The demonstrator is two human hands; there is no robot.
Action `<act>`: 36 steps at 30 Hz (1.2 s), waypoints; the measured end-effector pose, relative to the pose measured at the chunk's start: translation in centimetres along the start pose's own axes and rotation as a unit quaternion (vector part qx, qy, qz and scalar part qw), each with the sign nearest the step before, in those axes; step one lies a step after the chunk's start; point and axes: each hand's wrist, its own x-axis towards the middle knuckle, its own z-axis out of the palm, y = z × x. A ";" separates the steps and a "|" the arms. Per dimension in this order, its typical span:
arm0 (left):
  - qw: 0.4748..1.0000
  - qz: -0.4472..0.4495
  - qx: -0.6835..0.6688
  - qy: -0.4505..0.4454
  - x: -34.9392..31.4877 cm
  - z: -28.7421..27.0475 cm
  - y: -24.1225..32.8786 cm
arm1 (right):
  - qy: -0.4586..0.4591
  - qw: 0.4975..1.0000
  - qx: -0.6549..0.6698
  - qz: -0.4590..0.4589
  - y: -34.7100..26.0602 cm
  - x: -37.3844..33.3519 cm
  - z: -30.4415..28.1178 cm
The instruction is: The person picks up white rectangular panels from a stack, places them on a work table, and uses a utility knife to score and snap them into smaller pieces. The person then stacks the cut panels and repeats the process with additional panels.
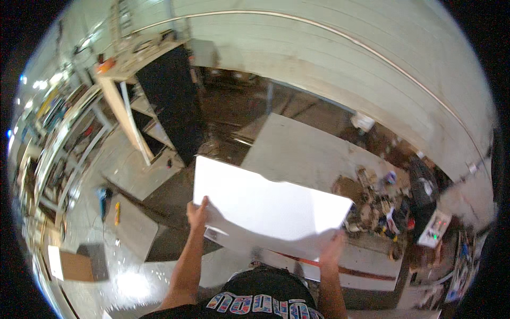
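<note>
Head view: the left hand (197, 213) is gripping one end of a white panel (265, 207); the right hand (332, 250), somewhat blurred, is gripping near the opposite end.

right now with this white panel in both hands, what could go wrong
The white panel might slip, as only the bare left hand and right hand are seen gripping it. Its far right corner could knock the pile of clutter, which looks close in this view. Stepping left, a foot might catch the flat board or blue power tool.
</note>
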 end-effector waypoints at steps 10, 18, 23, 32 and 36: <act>0.979 0.197 -0.037 -0.033 -7.6 13.1 2.5 | 0.070 0.980 0.138 -0.122 -2.6 1.6 -12.8; 0.952 0.222 -0.202 -0.051 -17.0 10.7 10.0 | 0.156 0.970 0.140 -0.127 1.6 4.2 -19.9; 0.968 0.173 -0.173 -0.052 -20.3 7.4 15.3 | 0.075 0.985 0.063 -0.145 5.4 7.2 -26.2; 0.971 0.129 -0.199 -0.038 -18.6 6.3 15.8 | 0.057 0.978 0.172 -0.104 3.3 5.7 -24.0; 0.962 0.113 -0.245 -0.040 -18.7 6.8 16.4 | 0.129 0.969 0.202 -0.063 1.7 4.3 -22.0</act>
